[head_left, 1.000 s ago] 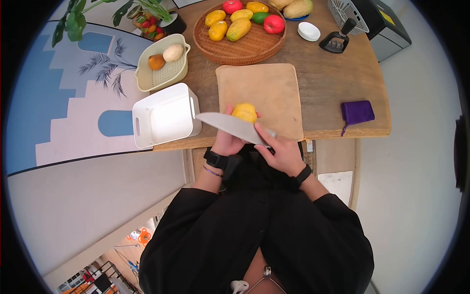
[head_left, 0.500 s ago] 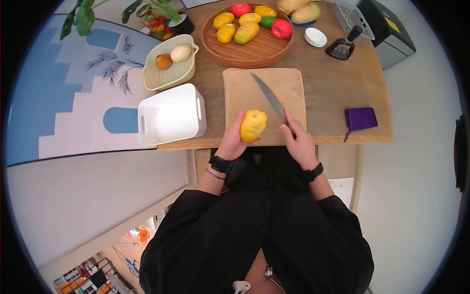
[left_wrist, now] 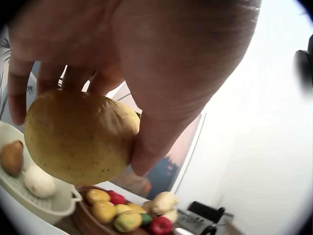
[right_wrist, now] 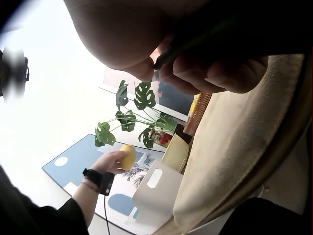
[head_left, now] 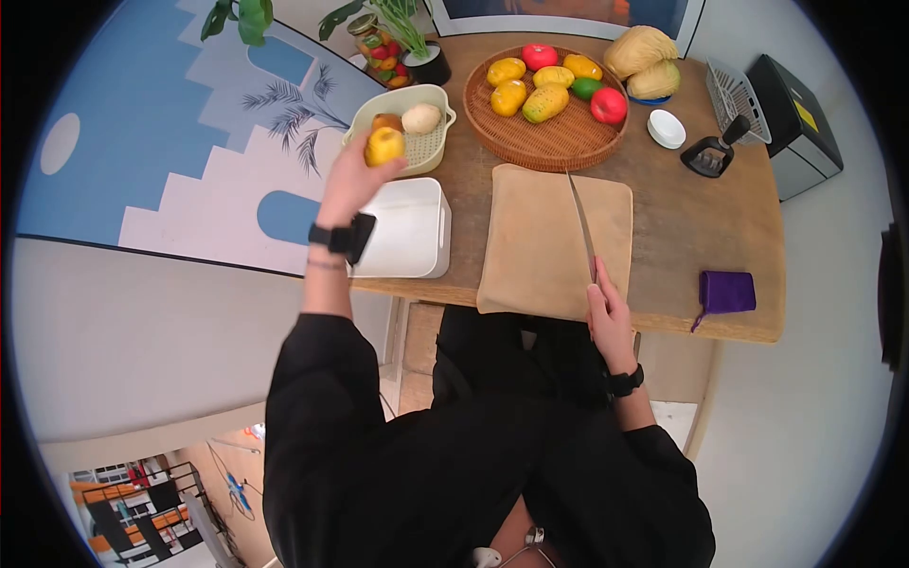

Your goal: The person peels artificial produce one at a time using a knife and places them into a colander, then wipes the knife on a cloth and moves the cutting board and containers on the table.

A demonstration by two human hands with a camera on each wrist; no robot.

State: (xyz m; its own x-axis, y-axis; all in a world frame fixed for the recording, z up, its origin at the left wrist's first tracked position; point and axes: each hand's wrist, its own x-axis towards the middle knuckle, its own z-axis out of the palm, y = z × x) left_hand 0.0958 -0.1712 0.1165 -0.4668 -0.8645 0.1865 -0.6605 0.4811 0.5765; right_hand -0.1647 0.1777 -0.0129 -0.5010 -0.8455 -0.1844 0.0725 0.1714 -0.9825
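Note:
My left hand (head_left: 352, 182) grips a yellow mango (head_left: 385, 147) over the cream colander (head_left: 437, 156). In the left wrist view the thumb lies on one side of the speckled, wrinkled mango (left_wrist: 80, 139) and the fingers on the other. A brown, pear-like fruit and a pale round one (head_left: 421, 118) lie in the colander. My right hand (head_left: 612, 317) holds a kitchen knife (head_left: 581, 222) by its handle, its blade pointing away over the tan cutting board (head_left: 535, 246). Most of the handle is hidden in the fist.
A white bin (head_left: 402, 227) stands between colander and table edge. Behind the board, a wicker tray (head_left: 544, 156) bears several mangoes and red fruits. On the right are a white dish (head_left: 667, 130), a black-handled tool (head_left: 710, 156) and a purple pouch (head_left: 727, 292).
My left hand has carried the mango from over the board leftward and away to the colander. My right hand still holds the knife, its blade now pointing more straight ahead.

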